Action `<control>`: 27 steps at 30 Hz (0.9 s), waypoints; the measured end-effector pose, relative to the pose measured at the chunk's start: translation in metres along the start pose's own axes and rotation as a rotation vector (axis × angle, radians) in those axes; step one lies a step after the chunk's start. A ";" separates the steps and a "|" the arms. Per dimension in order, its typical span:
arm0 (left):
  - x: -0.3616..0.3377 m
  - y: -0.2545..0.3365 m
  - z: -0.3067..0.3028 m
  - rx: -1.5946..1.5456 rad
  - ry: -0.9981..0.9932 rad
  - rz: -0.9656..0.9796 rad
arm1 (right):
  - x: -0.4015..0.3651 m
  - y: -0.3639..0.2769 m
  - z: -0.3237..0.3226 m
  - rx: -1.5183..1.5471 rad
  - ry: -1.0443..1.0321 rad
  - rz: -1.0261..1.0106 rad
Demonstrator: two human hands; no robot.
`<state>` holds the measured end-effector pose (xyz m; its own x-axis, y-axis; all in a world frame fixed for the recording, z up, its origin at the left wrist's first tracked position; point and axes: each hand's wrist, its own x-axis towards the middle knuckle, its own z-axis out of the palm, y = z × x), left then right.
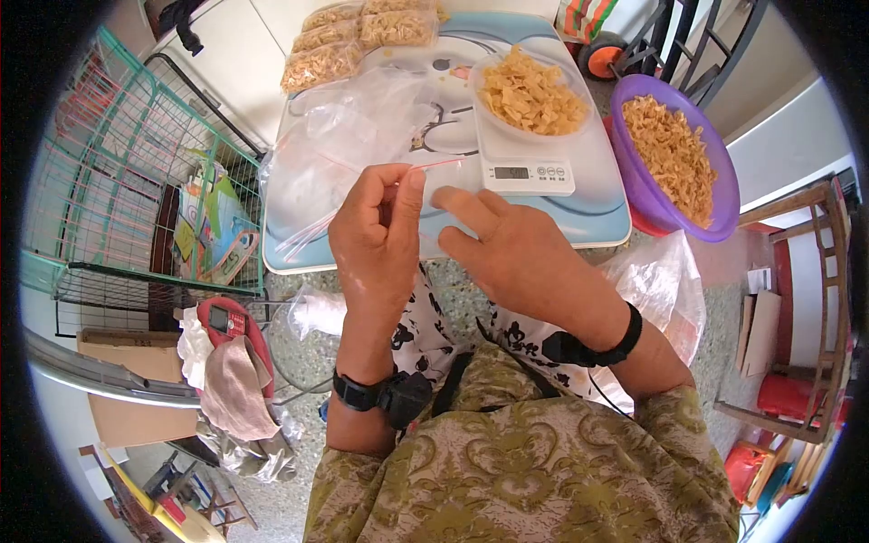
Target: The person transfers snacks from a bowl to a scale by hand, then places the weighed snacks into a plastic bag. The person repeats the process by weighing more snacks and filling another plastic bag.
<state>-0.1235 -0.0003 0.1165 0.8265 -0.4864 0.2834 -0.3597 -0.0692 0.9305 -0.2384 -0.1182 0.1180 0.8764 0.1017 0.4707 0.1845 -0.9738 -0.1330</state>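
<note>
My left hand pinches a clear plastic zip bag with a red line along its top edge. Just right of it, my right hand hovers with fingers bent and apart, slightly blurred, holding nothing visible. More clear bags lie loosely piled on the low table, left of my hands. Beyond my right hand sits a white digital scale, its display lit. On the scale rests a clear bowl filled with yellow dried flakes.
Several filled bags are stacked at the table's back left. A purple basin of brownish dried pieces stands to the right. Left is a green wire cage; a red stool holds a phone and cloth.
</note>
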 end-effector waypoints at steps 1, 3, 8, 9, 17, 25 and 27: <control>0.000 -0.002 0.000 0.001 -0.001 0.000 | 0.000 -0.004 -0.001 0.014 -0.057 0.039; 0.000 -0.008 0.002 0.030 -0.024 0.049 | 0.000 -0.006 -0.003 0.029 -0.114 0.081; -0.001 -0.008 0.005 0.115 -0.044 0.100 | 0.006 -0.010 -0.009 0.048 -0.294 0.278; -0.001 -0.008 0.005 0.159 -0.033 0.142 | 0.006 -0.011 -0.011 0.049 -0.294 0.279; 0.000 -0.013 0.005 0.225 -0.015 0.195 | 0.004 -0.011 -0.020 0.235 -0.080 0.235; -0.002 -0.001 0.001 0.089 -0.019 0.067 | -0.001 0.002 -0.002 0.110 -0.059 0.370; -0.005 0.006 0.000 0.102 -0.066 0.064 | 0.000 0.002 0.004 0.074 -0.053 0.392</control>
<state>-0.1295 0.0013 0.1202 0.7715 -0.5488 0.3219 -0.4556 -0.1234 0.8816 -0.2365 -0.1189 0.1138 0.9080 -0.2621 0.3269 -0.1384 -0.9240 -0.3565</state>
